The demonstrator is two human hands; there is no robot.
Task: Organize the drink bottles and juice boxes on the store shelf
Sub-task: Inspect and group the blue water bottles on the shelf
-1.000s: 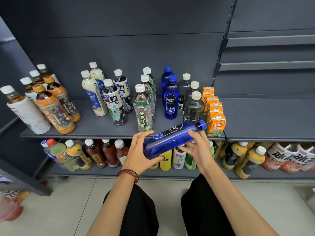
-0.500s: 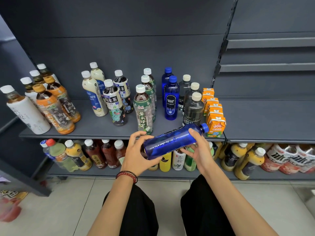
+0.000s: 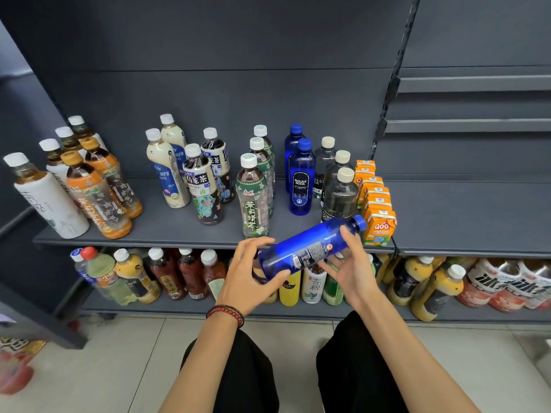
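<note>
A blue soda bottle (image 3: pixel 310 246) lies tilted in front of the shelf's front edge, cap up to the right, its back label facing me. My left hand (image 3: pixel 247 274) grips its base end and my right hand (image 3: pixel 348 263) grips it near the neck. Behind it on the grey shelf (image 3: pixel 167 231) stand two more blue soda bottles (image 3: pixel 301 178), three clear dark bottles (image 3: pixel 340 195), a row of orange juice boxes (image 3: pixel 378 217), green-label tea bottles (image 3: pixel 253 198), oolong tea bottles (image 3: pixel 204 189) and milk tea bottles (image 3: pixel 167 171).
Orange-label tea bottles (image 3: pixel 98 198) and white-label bottles (image 3: pixel 44 198) stand at the shelf's left end. The shelf section to the right (image 3: pixel 471 216) is bare. The lower shelf (image 3: pixel 179 308) holds several bottles. A dark display edge (image 3: pixel 38 326) juts in at lower left.
Both hands have turned the blue bottle about its long axis, so its back label now faces me. It stays tilted at the same spot in front of the shelf edge.
</note>
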